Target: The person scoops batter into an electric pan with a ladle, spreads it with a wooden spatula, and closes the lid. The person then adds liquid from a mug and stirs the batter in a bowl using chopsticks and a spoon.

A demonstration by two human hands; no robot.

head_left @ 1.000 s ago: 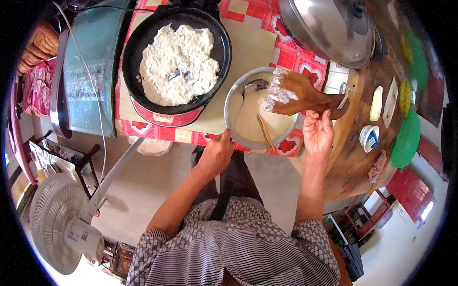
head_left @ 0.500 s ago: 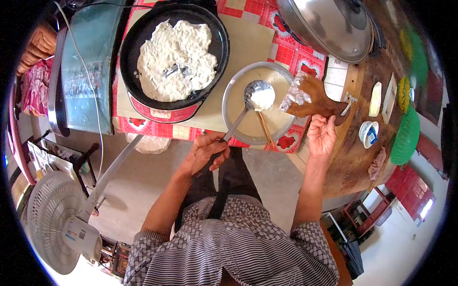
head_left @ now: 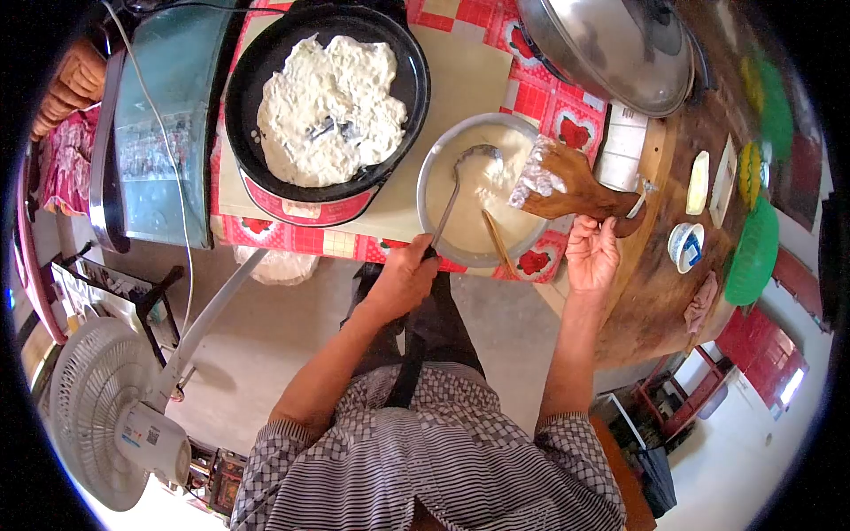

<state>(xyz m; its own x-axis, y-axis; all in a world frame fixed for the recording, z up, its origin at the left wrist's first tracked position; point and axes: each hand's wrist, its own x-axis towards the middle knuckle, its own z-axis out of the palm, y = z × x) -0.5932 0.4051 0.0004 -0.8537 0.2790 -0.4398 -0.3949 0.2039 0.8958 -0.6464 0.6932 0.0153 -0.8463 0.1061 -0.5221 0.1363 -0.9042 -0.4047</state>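
Note:
My left hand (head_left: 409, 276) is wrapped round the dark handle end of a ladle (head_left: 453, 199). The ladle's bowl dips into pale batter (head_left: 447, 228) in a round metal basin (head_left: 426, 232). Between the fingertips of my right hand (head_left: 592, 254) is the narrow handle of a wooden spatula (head_left: 571, 184). Its wide blade, smeared with white batter, reaches over the basin's right rim. A pair of chopsticks (head_left: 498, 241) leans in the basin. To the left, a black pan (head_left: 241, 119) holds a thick, lumpy white batter layer (head_left: 332, 111) with a small bare gap.
The pan sits on a red electric cooker (head_left: 305, 211) over a red checked tablecloth (head_left: 452, 18). A large metal lid (head_left: 611, 49) lies at the back right. A small bowl (head_left: 685, 247) and a cloth (head_left: 701, 303) rest on the wooden table. A fan (head_left: 102, 411) stands at left.
The ladle's bowl, raised with white batter in it before, is now lowered into the basin. My left hand has turned and shifted right. The spatula blade has dipped slightly.

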